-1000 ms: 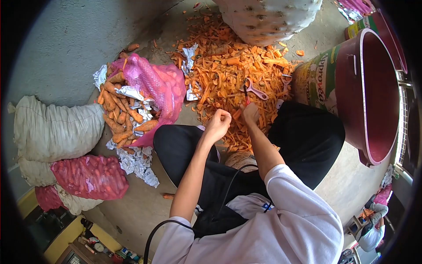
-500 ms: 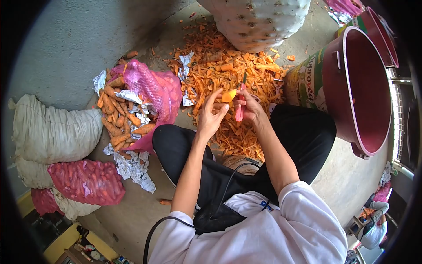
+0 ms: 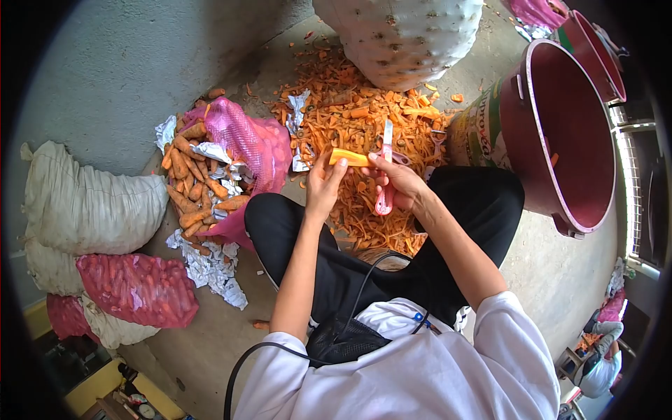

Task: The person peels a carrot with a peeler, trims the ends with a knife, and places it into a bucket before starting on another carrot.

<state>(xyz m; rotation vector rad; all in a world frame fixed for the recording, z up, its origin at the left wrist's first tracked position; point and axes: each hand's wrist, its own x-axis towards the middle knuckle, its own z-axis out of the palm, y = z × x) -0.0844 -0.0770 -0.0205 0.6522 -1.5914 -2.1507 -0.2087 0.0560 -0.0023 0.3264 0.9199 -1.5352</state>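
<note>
My left hand [image 3: 323,187] is closed on one end of a peeled carrot [image 3: 348,158], held crosswise above the peelings. In my right hand [image 3: 402,183] is a knife [image 3: 384,199] with a pink handle, its pale blade pointing away from me. The right thumb and fingertips touch the carrot's other end. Beneath both hands spreads a pile of carrot peelings and cut ends [image 3: 364,105]. To the left, unpeeled carrots [image 3: 183,168] spill from a pink mesh sack [image 3: 241,133] among crumpled paper.
A large dark red bucket [image 3: 514,133] stands at my right, with an orange piece [image 3: 554,159] inside. A bulging white sack [image 3: 399,42] is ahead. White sacks [image 3: 91,199] and a red mesh sack of carrots [image 3: 140,290] lie left. Another person [image 3: 600,367] is at far right.
The carrot has turned from pointing end-on to lying crosswise, showing its length. My left hand has shifted slightly left. The knife blade now shows its broad pale side.
</note>
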